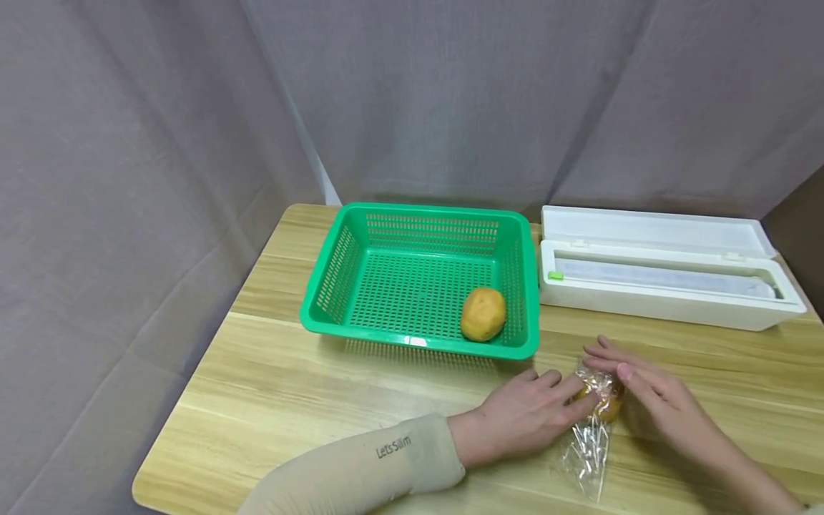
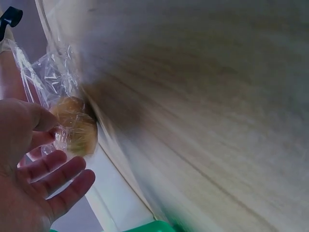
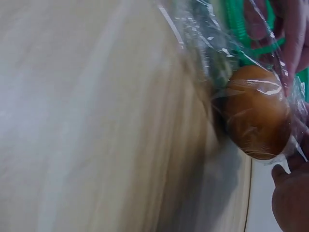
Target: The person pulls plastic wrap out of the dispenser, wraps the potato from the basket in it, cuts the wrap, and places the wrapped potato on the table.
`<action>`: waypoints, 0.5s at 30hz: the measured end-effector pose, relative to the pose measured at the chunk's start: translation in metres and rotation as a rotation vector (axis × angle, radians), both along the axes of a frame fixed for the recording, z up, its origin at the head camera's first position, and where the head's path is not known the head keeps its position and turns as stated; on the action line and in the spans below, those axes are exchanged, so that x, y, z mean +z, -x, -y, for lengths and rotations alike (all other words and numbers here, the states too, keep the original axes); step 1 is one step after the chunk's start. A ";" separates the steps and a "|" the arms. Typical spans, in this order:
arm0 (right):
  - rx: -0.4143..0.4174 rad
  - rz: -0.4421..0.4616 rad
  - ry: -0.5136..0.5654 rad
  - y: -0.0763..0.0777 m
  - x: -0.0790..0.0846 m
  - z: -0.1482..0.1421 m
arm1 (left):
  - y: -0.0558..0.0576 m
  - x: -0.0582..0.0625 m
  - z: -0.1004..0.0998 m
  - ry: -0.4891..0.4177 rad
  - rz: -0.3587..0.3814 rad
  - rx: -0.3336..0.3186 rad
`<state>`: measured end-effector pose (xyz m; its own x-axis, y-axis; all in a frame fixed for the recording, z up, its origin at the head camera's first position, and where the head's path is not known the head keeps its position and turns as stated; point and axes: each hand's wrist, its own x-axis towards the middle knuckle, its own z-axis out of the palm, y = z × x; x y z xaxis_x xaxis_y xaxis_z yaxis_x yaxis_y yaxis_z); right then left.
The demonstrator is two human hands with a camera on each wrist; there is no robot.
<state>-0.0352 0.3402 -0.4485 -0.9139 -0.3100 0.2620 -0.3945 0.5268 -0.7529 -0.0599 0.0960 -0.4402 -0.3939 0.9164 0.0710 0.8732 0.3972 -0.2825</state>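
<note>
A yellow-brown potato [image 1: 609, 406], loosely covered in clear plastic wrap [image 1: 587, 454], lies at the front right of the table. From its left, my left hand [image 1: 524, 415] pinches the film against the potato with thumb and index finger; the other fingers spread loosely in the left wrist view. My right hand [image 1: 669, 400] is on the far right side, its fairly straight fingers touching the top of the film. In the right wrist view the covered potato [image 3: 258, 116] shows brown through the shiny film, whose loose end trails toward the near edge.
A green plastic basket [image 1: 529, 286] stands behind my left hand, with another potato [image 1: 483, 315] in its near right corner. To its right is a white wrap dispenser [image 1: 663, 306], lid up, with a roll inside and a small green slider. Grey curtains [image 1: 438, 107] hang behind the wooden table [image 1: 257, 386].
</note>
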 end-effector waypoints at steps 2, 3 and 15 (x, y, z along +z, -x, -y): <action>-0.008 -0.005 -0.031 -0.004 0.000 0.001 | -0.001 0.000 0.000 -0.004 0.007 0.002; -0.013 -0.007 -0.051 -0.006 0.000 0.001 | -0.001 0.000 0.000 -0.008 0.008 0.003; 0.014 -0.148 -0.322 -0.019 -0.011 0.001 | -0.001 -0.001 0.001 -0.029 0.004 0.008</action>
